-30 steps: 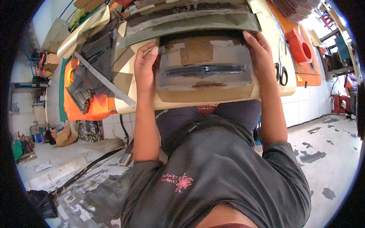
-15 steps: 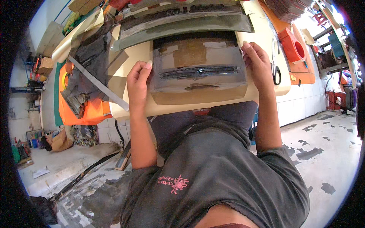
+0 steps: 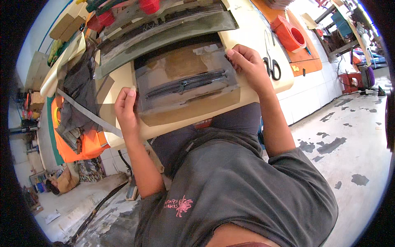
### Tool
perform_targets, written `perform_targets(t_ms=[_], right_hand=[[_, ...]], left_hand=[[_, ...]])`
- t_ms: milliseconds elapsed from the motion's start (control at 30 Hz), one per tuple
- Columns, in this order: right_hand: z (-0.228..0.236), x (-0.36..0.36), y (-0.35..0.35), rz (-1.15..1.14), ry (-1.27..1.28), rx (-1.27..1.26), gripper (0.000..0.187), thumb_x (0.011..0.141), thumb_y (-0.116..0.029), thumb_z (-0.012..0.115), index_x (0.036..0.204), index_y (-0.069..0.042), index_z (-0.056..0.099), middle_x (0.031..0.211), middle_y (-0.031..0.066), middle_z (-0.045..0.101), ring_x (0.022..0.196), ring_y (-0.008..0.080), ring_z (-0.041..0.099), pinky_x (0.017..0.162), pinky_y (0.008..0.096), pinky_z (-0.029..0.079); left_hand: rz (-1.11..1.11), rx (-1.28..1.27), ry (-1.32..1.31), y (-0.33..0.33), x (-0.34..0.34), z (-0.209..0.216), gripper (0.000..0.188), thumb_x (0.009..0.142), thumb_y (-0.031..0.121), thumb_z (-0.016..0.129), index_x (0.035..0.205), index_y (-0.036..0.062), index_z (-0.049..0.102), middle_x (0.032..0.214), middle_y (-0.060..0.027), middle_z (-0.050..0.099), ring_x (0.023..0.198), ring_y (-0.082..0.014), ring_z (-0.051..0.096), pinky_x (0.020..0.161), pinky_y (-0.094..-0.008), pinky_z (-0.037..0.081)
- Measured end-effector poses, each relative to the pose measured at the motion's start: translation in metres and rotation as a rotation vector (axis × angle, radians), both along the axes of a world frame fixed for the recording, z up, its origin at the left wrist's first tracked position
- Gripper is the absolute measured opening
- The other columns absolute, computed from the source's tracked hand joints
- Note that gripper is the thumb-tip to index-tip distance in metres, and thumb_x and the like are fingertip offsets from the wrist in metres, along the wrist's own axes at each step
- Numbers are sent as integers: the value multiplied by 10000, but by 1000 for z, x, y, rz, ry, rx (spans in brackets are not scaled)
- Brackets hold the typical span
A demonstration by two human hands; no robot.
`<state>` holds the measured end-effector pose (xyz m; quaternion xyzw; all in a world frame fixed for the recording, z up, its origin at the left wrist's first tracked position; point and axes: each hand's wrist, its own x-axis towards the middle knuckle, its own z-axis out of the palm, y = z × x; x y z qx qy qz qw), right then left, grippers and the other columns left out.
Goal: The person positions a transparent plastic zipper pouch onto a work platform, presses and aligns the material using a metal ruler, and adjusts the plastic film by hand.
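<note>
Left hand (image 3: 126, 108), right hand (image 3: 249, 67) apart, fingers (image 3: 119, 99) curled (thumbs (image 3: 233, 54) extended), forearms (image 3: 276, 117) stretched forward.

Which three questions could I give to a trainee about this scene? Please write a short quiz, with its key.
1. What runs across the panel, between the left grip and the right grip?
2. True or false: the scissors lie to the left of the panel.
3. Which colour are the scissors' handles: a) red, b) black, c) green?

Key: 1. A zipper. 2. False. 3. b.
</note>
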<state>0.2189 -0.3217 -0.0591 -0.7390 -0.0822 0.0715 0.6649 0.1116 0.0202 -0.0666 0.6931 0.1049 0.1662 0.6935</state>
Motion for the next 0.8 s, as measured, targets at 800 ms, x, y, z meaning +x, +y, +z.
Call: perform_targets(t_ms=[800], right_hand=[[-4, 0, -1, 42, 18, 5, 349, 955, -366, 690, 811, -51, 641, 689, -55, 533, 637, 57, 459, 571, 244, 355]], left_hand=[[-32, 43, -21, 3, -3, -7, 198, 987, 156, 634, 815, 88, 562, 745, 103, 426, 684, -18, 340, 606, -216, 252]])
